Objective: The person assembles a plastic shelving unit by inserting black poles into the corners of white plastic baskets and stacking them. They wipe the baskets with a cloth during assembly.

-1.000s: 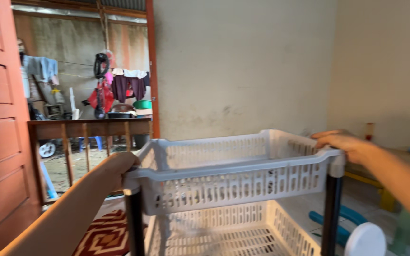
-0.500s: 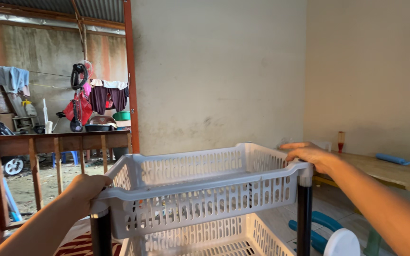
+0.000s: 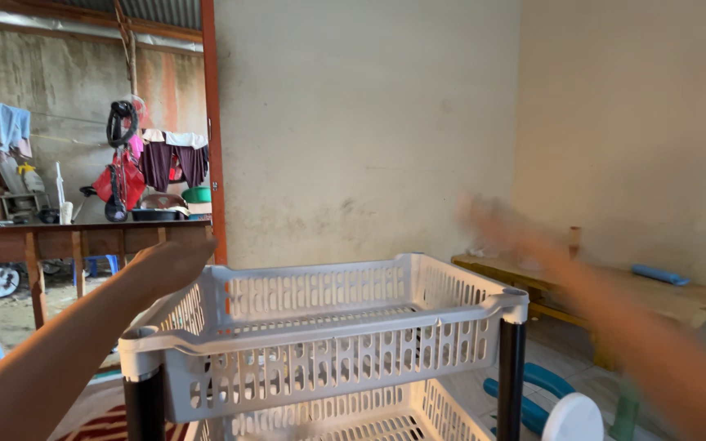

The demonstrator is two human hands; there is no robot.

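By bare wall, white basket rack (image 3: 320,343) btwn raised hands, untouched.

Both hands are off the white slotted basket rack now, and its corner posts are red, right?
Not quite. The head view shows both hands off the white slotted basket rack, the left hand beside its left rim and the blurred right hand lifted above it, but the corner posts are black, not red.

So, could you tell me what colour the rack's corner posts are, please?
Black posts, clearest in the head view.
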